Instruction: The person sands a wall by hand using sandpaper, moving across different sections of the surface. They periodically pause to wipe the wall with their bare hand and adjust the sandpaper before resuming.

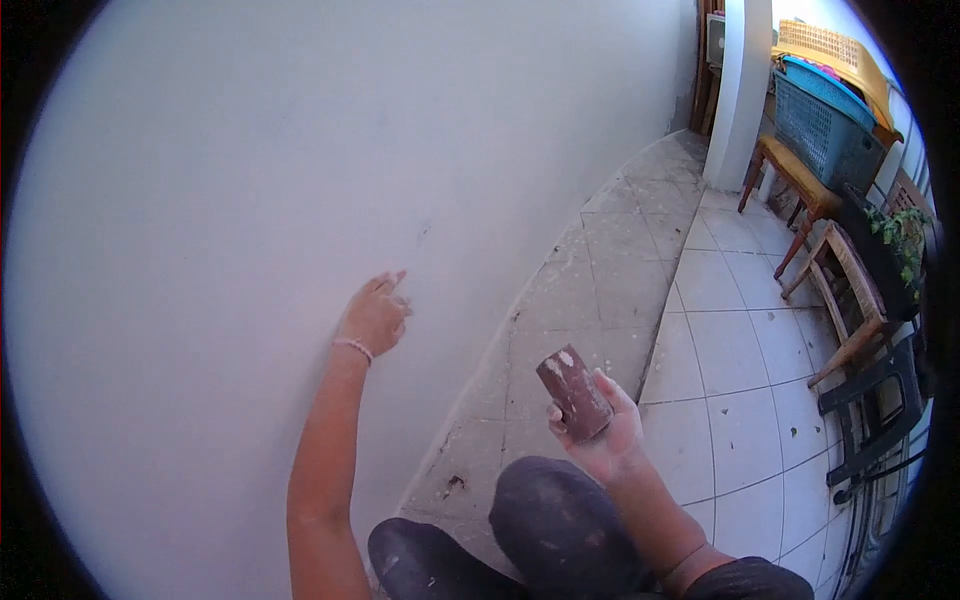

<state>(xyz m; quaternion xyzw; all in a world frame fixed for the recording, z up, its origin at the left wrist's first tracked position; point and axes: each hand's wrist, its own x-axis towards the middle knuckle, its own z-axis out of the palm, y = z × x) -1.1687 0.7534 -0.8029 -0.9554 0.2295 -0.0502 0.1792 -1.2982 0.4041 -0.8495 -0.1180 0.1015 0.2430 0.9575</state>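
Note:
My left hand (376, 318), with a beaded bracelet (352, 346) at the wrist, is raised to the white wall (230, 200). Its fingers are partly bent and spread, holding nothing, and seem to touch the wall surface. In front of my knees, my right hand (612, 440) grips a reddish-brown piece of sandpaper (577, 393), rolled or wrapped into a block shape. White dust marks the sandpaper and the fingers around it. Whether something lies inside the sandpaper is hidden. A few faint grey marks (425, 231) show on the wall above my left hand.
Dusty floor tiles (555, 300) run along the wall's foot beside cleaner white tiles (745, 350). To the right stand a padded stool (800, 178) bearing a blue laundry basket (822, 125), a wooden stool (850, 290), a black plastic stool (880, 405) and a plant (905, 240). A white pillar (738, 95) rises behind.

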